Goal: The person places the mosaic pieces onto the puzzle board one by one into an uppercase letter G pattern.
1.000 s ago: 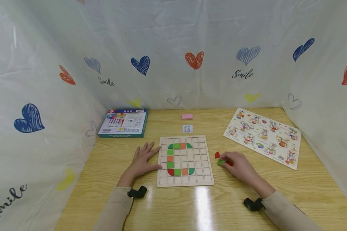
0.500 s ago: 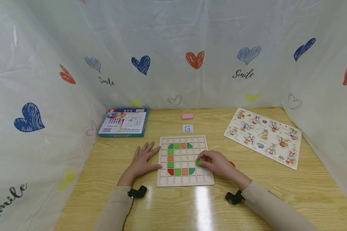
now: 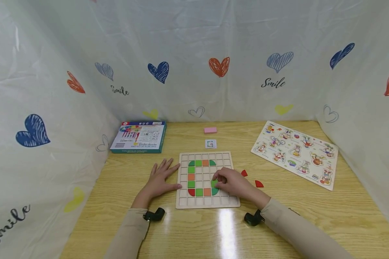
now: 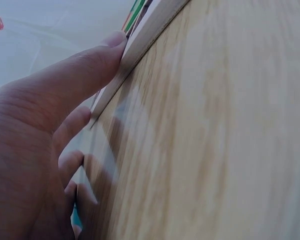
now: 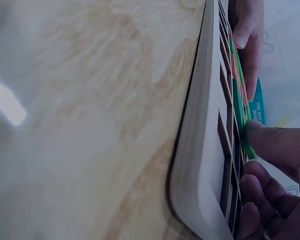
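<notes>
Green square tile (image 3: 214, 183): under right hand (image 3: 231, 182) fingertips, in a cell just above the green quarter-round at the pattern's lower right. Grid board (image 3: 225, 201): pale wood, flat on bench, carrying a C-shaped green/orange/red pattern.

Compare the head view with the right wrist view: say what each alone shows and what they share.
Only the head view shows the two red pieces lying loose on the table, the animal puzzle, the box and the heart-print curtain. Only the right wrist view shows the grid board's thick side edge up close. Both show the right hand pressing a green piece onto the board, with the left hand at its far edge.
</notes>
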Motion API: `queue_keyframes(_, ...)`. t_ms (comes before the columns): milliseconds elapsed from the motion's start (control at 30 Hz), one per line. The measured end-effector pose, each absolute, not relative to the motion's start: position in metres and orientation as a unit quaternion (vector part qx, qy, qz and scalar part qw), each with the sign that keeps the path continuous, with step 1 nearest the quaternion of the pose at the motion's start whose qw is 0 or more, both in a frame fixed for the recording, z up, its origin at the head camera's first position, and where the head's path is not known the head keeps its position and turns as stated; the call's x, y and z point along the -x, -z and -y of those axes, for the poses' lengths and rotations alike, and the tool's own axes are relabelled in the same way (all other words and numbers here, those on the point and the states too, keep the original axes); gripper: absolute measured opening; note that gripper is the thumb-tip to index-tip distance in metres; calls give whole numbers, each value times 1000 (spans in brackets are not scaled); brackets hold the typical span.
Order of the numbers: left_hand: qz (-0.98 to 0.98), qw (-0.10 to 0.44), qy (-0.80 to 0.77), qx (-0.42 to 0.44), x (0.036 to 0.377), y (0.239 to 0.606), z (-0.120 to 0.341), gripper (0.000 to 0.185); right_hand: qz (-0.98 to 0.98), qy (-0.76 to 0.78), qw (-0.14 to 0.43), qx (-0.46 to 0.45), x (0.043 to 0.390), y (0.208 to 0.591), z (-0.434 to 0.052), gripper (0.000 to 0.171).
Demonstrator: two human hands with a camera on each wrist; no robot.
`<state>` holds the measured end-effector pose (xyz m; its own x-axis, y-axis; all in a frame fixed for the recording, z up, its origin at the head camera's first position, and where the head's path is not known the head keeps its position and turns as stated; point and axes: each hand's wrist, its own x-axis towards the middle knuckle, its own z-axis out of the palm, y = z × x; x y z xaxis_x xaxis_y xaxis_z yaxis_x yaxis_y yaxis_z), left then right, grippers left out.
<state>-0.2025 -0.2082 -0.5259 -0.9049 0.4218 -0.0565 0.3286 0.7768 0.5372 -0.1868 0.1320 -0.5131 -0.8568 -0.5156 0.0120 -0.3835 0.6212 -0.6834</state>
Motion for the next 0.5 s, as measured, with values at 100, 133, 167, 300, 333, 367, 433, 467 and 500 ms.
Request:
queue_keyframes(100,-939,87,-267,-200,203,526,208,89,-899,346,96,250,186,513,-133,15)
queue_keyframes(133,-939,87,-267,-200,203,526,208,89,-900,344,95,251,186,513,-133,16)
queue_keyframes(167,-939,87,-267,-200,203,526,208,89,-900,343,93,253,185,513,-134,16)
queue_keyframes(300,-939,85,-265,-202,203,526,208,88,-898,340,85,266,185,512,-135,18)
queue_keyframes(333,-939,85,-266,-202,203,526,208,88,-897,341,84,268,185,512,-135,18)
queue_keyframes(367,-939,85,-265,-203,203,526,209,88,-896,344,85,269,185,512,-136,18)
queue_keyframes(433,-939,86,-265,-202,203,526,208,88,-894,350,86,267,184,512,-137,18)
queue_keyframes(467,-939,87,-264,-202,203,526,208,88,-893,354,86,266,183,512,-138,18)
queue_keyframes(500,-939,87,-263,-202,203,527,209,88,-892,357,85,262,183,512,-139,17)
